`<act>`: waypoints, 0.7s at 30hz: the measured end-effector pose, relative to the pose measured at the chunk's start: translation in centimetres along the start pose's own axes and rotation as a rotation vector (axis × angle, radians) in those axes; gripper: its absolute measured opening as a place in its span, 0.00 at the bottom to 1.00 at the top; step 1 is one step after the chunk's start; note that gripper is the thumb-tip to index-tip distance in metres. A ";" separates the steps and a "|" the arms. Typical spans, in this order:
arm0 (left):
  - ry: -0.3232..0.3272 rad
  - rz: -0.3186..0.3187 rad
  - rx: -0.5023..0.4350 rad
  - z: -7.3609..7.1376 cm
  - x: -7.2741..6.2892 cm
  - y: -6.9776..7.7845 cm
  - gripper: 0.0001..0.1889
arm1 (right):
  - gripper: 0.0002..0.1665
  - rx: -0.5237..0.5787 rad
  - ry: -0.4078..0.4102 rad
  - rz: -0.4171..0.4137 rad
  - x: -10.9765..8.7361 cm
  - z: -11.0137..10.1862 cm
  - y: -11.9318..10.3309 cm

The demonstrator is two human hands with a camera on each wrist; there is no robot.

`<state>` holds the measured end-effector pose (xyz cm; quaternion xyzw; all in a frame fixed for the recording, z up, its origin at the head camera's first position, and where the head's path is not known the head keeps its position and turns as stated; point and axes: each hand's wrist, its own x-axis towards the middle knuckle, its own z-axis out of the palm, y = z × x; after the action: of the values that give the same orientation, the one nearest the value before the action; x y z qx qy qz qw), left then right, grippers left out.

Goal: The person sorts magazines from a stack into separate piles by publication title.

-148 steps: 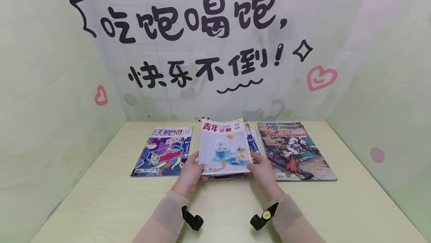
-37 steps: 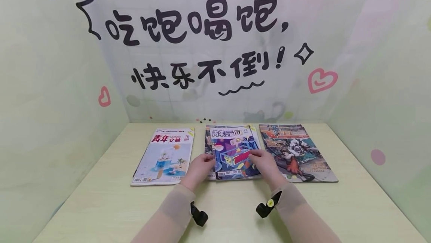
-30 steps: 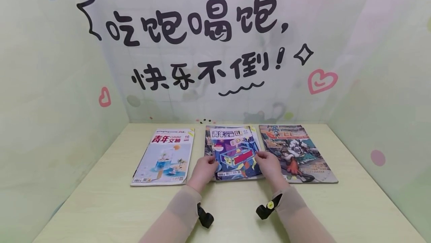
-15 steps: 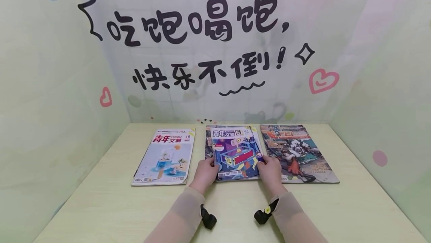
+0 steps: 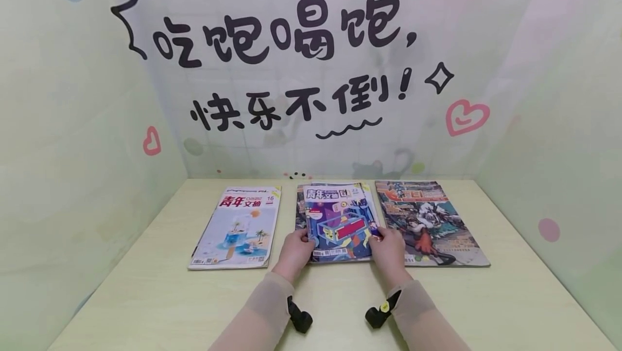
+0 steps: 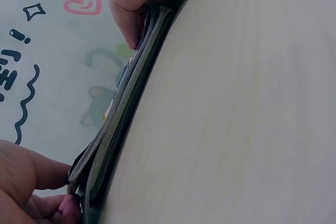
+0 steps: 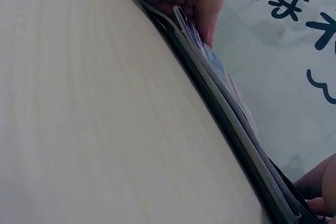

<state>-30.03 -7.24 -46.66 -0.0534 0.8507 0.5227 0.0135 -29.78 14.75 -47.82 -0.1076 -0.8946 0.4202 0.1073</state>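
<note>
In the head view a purple magazine tops the middle pile, between my two hands. My left hand pinches its lower left edge, thumb above and fingers underneath. At the lower right edge my right hand grips it the same way. Under it show the dark cover of a larger magazine and another magazine's yellow corner. In the left wrist view the stacked page edges fan slightly near the left hand. The right wrist view shows the pile's edge running between both hands.
To the left lies a magazine with a beach cover on top of another. A larger magazine with a fantasy figure lies at the right, close beside my right hand. The table meets a lettered wall behind.
Earlier, both hands held the beach-cover magazine in the middle; it now lies at the left, and the purple magazine is in the middle. Recently both hands slid to its lower side edges.
</note>
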 end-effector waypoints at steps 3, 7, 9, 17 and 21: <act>0.004 -0.002 -0.020 -0.1 0.0 -0.1 0.25 | 0.28 0.020 0.010 -0.004 -0.1 0.0 0.0; 0.030 -0.025 -0.016 -0.3 -0.2 0.0 0.24 | 0.24 0.045 0.020 -0.008 -0.2 0.0 0.0; 0.038 -0.034 -0.026 -0.5 -0.3 0.1 0.23 | 0.23 0.051 0.021 -0.007 -0.2 0.0 0.0; -0.006 -0.050 -0.140 -0.7 -0.4 0.2 0.23 | 0.21 0.062 0.018 0.000 -0.2 0.1 0.1; -0.046 -0.068 -0.235 -0.6 -0.5 0.3 0.25 | 0.21 0.066 0.039 -0.022 -0.3 0.1 0.2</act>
<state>-29.54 -7.60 -46.05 -0.0716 0.7807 0.6192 0.0443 -29.53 14.70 -48.03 -0.1022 -0.8793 0.4460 0.1326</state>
